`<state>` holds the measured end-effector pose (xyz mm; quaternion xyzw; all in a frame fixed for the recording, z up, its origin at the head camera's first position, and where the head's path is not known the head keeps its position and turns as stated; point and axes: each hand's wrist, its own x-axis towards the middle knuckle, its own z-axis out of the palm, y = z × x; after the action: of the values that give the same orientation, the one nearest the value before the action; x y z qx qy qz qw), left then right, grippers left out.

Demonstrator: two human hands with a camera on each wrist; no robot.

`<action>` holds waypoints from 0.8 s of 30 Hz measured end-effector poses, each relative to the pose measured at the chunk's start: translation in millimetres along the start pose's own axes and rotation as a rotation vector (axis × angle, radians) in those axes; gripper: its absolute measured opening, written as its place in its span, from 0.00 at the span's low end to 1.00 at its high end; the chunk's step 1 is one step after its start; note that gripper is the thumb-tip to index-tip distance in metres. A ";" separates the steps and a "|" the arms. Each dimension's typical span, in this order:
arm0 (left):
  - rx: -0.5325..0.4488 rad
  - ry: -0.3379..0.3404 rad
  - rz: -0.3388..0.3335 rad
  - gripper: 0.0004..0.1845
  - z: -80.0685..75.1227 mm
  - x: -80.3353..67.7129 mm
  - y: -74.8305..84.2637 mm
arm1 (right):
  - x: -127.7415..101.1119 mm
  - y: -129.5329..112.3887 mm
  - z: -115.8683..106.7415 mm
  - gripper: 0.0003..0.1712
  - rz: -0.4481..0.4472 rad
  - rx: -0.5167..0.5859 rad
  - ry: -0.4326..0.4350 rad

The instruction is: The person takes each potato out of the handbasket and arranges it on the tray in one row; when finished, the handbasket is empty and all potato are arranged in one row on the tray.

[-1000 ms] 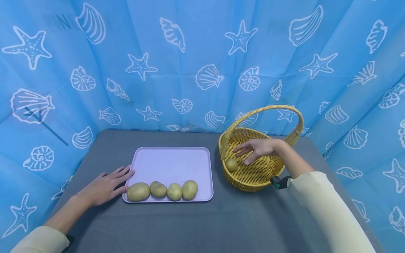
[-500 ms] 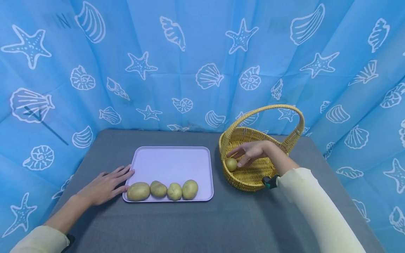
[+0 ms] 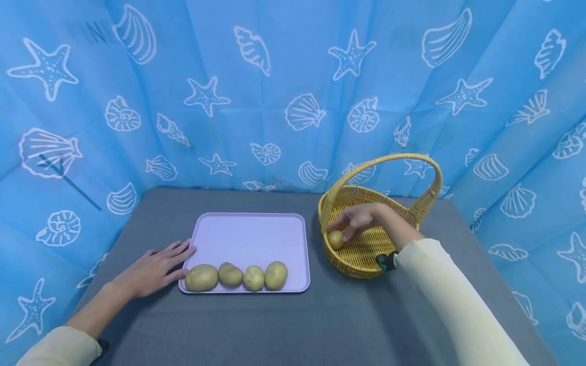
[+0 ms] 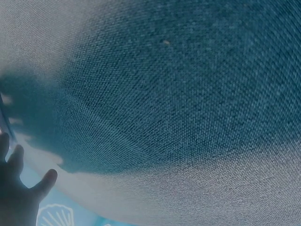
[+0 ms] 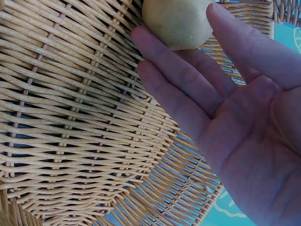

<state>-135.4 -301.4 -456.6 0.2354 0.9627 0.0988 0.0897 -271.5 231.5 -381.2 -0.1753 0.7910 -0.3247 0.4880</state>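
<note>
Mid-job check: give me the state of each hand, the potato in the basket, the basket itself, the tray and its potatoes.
right hand: inside the basket, fingers and thumb touching the potato, not yet closed round it
potato: lying in the basket
basket: upright on the table, handle up
left hand: flat on the table, fingertips at the tray's left edge
tray: flat on the table
four potatoes: in a row along the tray's near edge

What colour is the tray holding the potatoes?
Pale lilac tray, plain, no pattern. Shows best in the head view.
</note>
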 end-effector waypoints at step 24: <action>0.012 0.005 -0.004 0.36 1.1 0.3 0.4 | -24.7 -10.4 1.4 0.26 -0.209 -0.244 0.111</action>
<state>-135.2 -300.7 -457.5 0.2339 0.9640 0.0934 0.0858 -259.2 238.1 -358.3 -0.2965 0.8277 -0.2845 0.3822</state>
